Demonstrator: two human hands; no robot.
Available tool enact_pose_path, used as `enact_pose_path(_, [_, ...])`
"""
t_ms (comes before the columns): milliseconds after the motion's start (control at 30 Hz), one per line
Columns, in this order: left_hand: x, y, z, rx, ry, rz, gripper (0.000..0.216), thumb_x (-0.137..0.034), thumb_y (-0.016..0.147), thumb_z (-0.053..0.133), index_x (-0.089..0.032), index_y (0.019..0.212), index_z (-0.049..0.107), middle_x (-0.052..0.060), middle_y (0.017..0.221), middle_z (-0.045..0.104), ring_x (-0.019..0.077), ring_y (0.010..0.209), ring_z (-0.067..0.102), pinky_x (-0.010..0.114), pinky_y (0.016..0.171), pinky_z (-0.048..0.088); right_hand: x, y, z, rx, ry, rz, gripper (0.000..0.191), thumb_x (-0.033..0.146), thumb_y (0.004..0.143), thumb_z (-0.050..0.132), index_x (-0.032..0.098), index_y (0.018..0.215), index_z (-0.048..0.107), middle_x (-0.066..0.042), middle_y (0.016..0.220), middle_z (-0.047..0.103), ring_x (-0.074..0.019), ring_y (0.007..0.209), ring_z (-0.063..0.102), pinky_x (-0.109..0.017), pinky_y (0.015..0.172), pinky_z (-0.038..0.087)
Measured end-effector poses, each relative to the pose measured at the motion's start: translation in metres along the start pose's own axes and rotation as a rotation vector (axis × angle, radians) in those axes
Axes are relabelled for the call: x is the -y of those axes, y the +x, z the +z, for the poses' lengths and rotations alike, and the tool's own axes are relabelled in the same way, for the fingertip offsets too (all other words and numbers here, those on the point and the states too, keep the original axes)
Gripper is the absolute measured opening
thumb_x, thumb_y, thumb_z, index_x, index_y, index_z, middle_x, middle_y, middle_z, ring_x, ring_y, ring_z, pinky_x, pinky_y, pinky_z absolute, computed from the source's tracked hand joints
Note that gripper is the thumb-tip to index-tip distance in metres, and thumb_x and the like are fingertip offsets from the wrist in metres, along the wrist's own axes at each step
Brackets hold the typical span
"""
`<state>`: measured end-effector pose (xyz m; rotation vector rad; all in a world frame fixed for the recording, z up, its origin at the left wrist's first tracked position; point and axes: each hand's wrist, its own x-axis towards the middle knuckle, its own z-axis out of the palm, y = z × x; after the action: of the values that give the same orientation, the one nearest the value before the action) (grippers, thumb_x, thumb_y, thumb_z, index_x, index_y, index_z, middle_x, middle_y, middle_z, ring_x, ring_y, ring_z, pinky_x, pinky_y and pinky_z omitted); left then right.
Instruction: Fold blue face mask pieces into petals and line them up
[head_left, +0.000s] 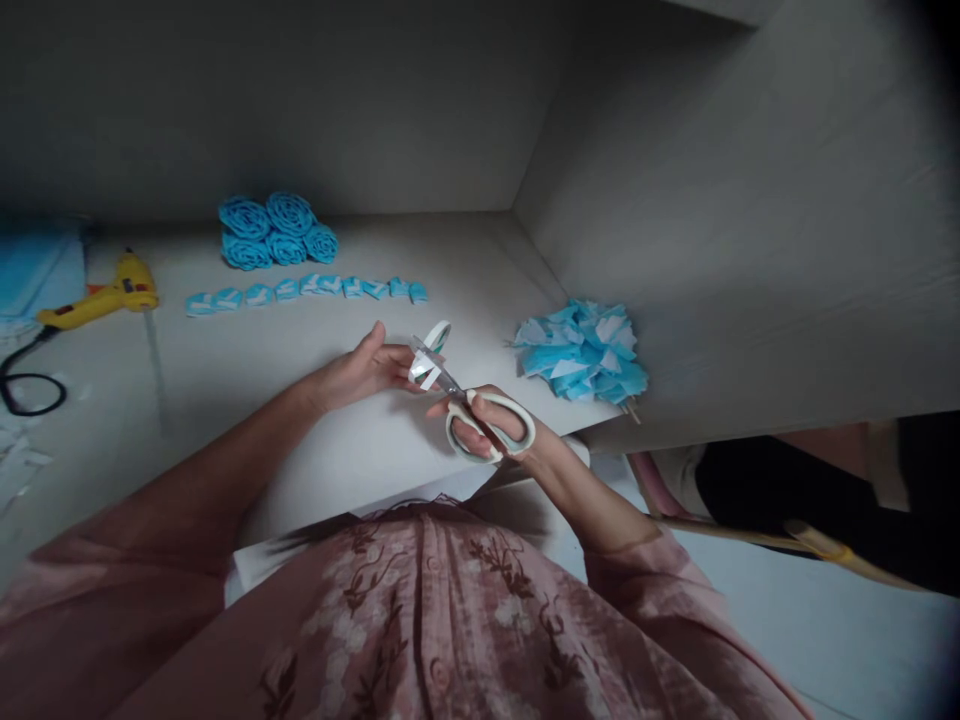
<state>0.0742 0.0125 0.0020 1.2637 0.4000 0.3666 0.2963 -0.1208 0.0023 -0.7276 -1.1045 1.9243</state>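
My right hand grips white-handled scissors, their blades pointing up and left. The blades meet a small white and teal strip of paper or ribbon that my left hand pinches by its fingertips. Both hands hover just above the white tabletop, near its front edge.
A row of small blue folded pieces lies further back, with several blue rolled rosettes behind it. A pile of blue and white cut pieces sits at the right against a wall. A yellow glue gun with a black cord lies at the left.
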Motion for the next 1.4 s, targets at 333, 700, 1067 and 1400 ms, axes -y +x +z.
enact_pose_path(333, [-0.021,-0.013,-0.015,-0.236,0.522,0.017,0.077,-0.081,0.099,0.040,-0.024,0.089,0.090,0.012,0.095,0.085,0.0276,0.099,0.075,0.034,0.095,0.053,0.010,-0.009,0.014,-0.040,-0.143,0.114,0.066,0.069,0.083,0.082,0.010,0.112,0.077,0.009,0.056,0.056,-0.0037,0.042,0.045,-0.018,0.040,0.036])
enact_pose_path(700, [-0.045,-0.015,0.003,-0.067,0.398,0.046,0.024,-0.041,0.081,0.081,-0.018,0.075,0.086,0.017,0.113,0.082,0.0268,0.099,0.073,0.035,0.083,0.051,0.015,-0.001,0.034,-0.124,-0.351,0.269,0.066,0.065,0.069,0.092,0.014,0.109,0.078,0.012,0.056,0.052,-0.0045,0.045,0.042,-0.020,0.043,0.035])
enact_pose_path(1067, [-0.033,-0.004,0.008,-0.299,0.295,0.138,0.023,-0.039,0.082,0.082,-0.018,0.072,0.083,0.015,0.114,0.080,0.0297,0.111,0.069,0.040,0.091,0.054,-0.010,-0.001,0.049,-0.110,-1.067,-0.056,0.031,0.050,0.093,0.080,0.019,0.093,0.077,-0.002,0.080,0.073,-0.0151,0.071,0.061,-0.027,0.067,0.040])
enact_pose_path(1400, [-0.039,0.057,0.001,-0.382,0.879,0.333,0.019,-0.031,0.090,0.074,-0.023,0.076,0.083,0.008,0.114,0.080,0.0336,0.132,0.062,0.058,0.129,0.026,0.013,-0.046,0.014,-0.329,-0.325,-0.029,0.081,0.052,0.072,0.097,0.020,0.140,0.066,0.006,0.079,0.065,-0.0084,0.063,0.052,-0.024,0.061,0.044])
